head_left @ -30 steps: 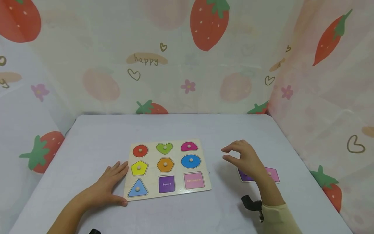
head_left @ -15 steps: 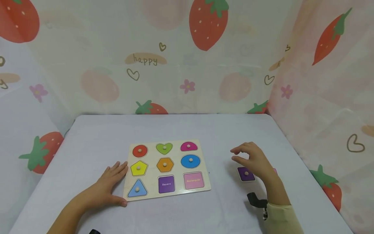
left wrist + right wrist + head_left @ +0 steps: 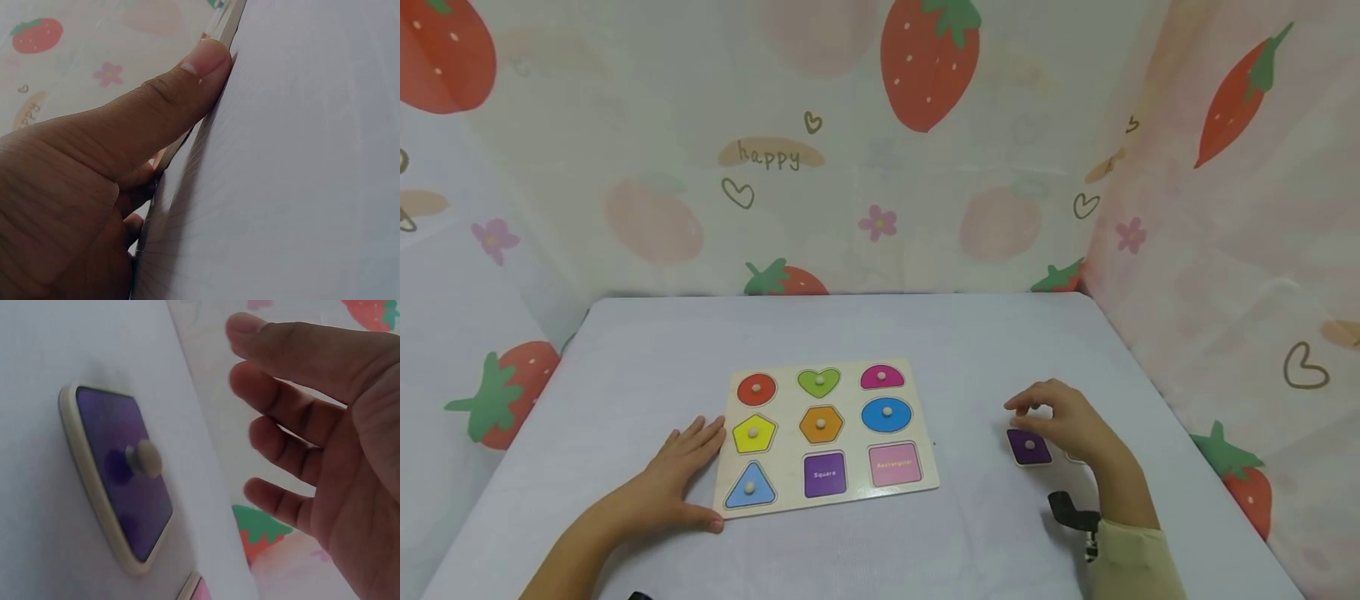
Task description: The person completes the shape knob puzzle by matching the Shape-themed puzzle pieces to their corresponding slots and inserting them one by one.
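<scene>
My left hand lies with spread fingers along the left edge of a wooden shape puzzle board; in the left wrist view its thumb touches the board's edge. My right hand hovers by a purple square puzzle piece, its fingers bent and holding nothing. In the right wrist view, the purple piece lies knob-up on the table, and the fingertips stand apart from its wooden knob. A pink piece shows at the bottom edge there; in the head view my right hand mostly hides it.
Several knobbed shapes sit in the board, among them a blue triangle and a blue oval. Its printed spots read Square and Rectangular. White cloth covers the table; a strawberry-print curtain surrounds it.
My right hand has moved right and lower toward the purple piece, uncovering it and covering the pink one, its thumb and forefinger drawing closer together. The left hand stays at the board.
</scene>
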The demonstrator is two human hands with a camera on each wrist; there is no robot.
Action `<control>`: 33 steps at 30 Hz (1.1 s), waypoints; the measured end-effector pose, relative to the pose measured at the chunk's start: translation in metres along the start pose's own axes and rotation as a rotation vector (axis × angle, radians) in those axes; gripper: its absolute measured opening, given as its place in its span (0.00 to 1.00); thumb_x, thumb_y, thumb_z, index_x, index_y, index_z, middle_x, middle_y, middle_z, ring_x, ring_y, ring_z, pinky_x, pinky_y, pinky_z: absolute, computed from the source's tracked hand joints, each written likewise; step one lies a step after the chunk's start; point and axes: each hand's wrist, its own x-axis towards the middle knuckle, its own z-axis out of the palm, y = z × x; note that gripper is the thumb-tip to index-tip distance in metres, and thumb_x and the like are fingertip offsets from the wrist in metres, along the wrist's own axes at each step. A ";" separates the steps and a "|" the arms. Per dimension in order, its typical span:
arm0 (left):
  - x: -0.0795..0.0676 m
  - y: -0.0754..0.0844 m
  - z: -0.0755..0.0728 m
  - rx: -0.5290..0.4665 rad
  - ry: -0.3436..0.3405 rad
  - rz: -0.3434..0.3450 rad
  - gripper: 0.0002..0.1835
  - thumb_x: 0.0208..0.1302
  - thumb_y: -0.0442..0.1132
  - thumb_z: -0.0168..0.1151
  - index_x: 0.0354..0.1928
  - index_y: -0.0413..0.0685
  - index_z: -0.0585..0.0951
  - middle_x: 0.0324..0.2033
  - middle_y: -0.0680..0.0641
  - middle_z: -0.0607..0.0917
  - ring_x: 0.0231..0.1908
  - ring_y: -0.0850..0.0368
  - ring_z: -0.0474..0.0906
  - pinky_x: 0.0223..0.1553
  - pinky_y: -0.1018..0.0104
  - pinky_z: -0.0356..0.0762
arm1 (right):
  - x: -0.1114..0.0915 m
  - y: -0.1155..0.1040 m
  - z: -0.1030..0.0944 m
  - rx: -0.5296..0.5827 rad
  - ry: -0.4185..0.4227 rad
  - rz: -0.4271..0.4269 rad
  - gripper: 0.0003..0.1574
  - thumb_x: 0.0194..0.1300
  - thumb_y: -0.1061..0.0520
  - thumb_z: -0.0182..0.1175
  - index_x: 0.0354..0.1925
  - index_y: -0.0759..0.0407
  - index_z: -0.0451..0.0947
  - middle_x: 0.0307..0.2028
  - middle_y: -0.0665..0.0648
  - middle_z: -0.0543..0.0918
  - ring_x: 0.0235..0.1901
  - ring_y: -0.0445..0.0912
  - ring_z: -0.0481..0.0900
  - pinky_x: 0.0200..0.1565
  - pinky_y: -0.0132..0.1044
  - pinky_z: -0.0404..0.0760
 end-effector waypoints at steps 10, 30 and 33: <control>0.000 -0.001 0.001 0.003 0.006 0.002 0.73 0.34 0.70 0.80 0.80 0.42 0.58 0.81 0.43 0.53 0.80 0.36 0.37 0.78 0.37 0.31 | -0.001 0.020 0.000 0.026 -0.179 0.168 0.11 0.62 0.52 0.73 0.45 0.49 0.89 0.39 0.47 0.85 0.44 0.46 0.77 0.45 0.40 0.78; -0.001 0.002 -0.001 -0.015 0.005 0.013 0.71 0.34 0.68 0.82 0.79 0.41 0.59 0.81 0.41 0.54 0.80 0.34 0.38 0.78 0.33 0.33 | -0.010 0.027 -0.001 0.045 -0.242 0.269 0.08 0.60 0.58 0.74 0.39 0.48 0.88 0.39 0.49 0.85 0.41 0.47 0.77 0.42 0.40 0.78; -0.002 0.002 -0.001 -0.012 0.007 0.017 0.71 0.34 0.68 0.81 0.79 0.41 0.59 0.81 0.41 0.54 0.80 0.34 0.38 0.78 0.35 0.32 | -0.010 0.027 0.000 0.048 -0.244 0.262 0.07 0.60 0.59 0.73 0.38 0.49 0.88 0.38 0.50 0.86 0.40 0.47 0.77 0.42 0.40 0.78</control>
